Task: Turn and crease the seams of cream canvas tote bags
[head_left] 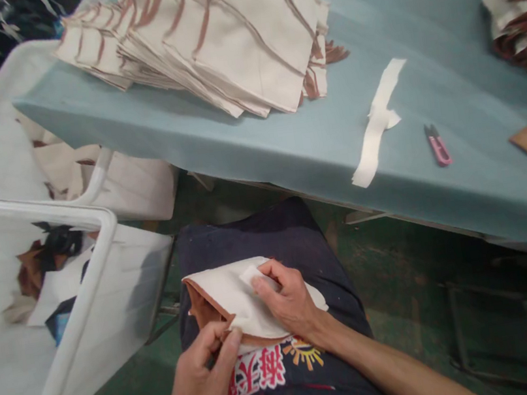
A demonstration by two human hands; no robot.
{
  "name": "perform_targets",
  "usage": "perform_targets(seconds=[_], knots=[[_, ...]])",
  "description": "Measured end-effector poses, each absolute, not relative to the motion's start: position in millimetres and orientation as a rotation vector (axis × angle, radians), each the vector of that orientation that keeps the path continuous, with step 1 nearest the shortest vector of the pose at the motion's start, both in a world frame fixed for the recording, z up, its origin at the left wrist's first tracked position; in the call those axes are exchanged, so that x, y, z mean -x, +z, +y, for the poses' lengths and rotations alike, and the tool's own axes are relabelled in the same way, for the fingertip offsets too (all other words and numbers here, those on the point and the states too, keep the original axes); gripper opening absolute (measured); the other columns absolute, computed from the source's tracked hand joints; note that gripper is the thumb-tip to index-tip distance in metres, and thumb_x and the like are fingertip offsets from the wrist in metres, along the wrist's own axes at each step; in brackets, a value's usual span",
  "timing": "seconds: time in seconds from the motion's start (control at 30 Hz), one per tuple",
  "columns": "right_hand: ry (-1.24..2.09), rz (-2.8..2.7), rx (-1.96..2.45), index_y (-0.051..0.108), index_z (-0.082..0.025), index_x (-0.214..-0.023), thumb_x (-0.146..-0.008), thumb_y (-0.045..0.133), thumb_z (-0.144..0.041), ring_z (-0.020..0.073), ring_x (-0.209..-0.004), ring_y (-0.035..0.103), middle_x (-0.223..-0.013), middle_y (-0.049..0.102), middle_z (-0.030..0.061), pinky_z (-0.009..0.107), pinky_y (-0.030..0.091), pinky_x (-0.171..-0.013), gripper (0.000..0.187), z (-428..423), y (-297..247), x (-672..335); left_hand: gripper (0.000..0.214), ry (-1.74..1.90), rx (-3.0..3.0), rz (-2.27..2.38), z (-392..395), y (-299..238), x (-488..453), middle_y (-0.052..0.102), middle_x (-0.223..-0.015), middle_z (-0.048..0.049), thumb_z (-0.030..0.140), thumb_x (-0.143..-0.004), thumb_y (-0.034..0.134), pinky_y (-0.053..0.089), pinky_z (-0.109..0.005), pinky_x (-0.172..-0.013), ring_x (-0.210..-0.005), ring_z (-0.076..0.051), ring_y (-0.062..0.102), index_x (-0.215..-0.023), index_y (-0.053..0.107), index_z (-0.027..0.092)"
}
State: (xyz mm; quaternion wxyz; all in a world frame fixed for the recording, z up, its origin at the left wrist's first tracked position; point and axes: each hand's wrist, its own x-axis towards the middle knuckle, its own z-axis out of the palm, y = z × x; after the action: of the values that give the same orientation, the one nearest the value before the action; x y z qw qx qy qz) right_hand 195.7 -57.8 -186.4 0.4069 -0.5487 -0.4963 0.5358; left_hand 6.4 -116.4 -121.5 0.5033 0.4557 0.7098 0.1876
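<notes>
Across my lap lies a folded leather piece, cream-white on its upper face and brown on the inside, where its left end gapes. My left hand pinches the near-left corner of this piece between thumb and forefinger. On top of the white face, my right hand is closed on a small white strip, held between thumb and bent fingers. The underside of the leather piece is hidden against the dark apron with red and white lettering.
A blue-covered table stands ahead, bearing stacked cream pieces with brown edges, crossed white strips and pink thread snips. More bundles lie at right. White-lined bins with scraps stand at left.
</notes>
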Motion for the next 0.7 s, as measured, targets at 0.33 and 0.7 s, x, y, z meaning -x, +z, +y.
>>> perform_targets(seconds=[0.33,0.7], knots=[[1.435,-1.213,1.371,0.075,-0.020,-0.084,-0.098,0.069,-0.049,0.0146,-0.064,0.058,-0.074,0.073,0.0002,0.025,0.044,-0.060,0.033,-32,-151,-216,0.039,0.633,-1.433,1.609,-69,-107,-31,0.089,-0.095,-0.0085,0.045,-0.096,0.060,0.066,-0.031,-0.086,-0.088,-0.027,0.083,-0.101,0.088,0.019],[1.181,-1.257,1.237,0.076,-0.020,-0.087,-0.099,0.075,-0.038,0.0097,-0.053,0.048,-0.065,0.065,-0.0032,0.021,0.038,-0.050,0.021,-15,-57,-246,0.053,0.698,-1.450,1.369,-8,-52,-30,0.089,-0.129,-0.0082,0.063,-0.100,0.072,0.070,-0.034,-0.096,-0.106,-0.029,0.086,-0.138,0.085,0.028]])
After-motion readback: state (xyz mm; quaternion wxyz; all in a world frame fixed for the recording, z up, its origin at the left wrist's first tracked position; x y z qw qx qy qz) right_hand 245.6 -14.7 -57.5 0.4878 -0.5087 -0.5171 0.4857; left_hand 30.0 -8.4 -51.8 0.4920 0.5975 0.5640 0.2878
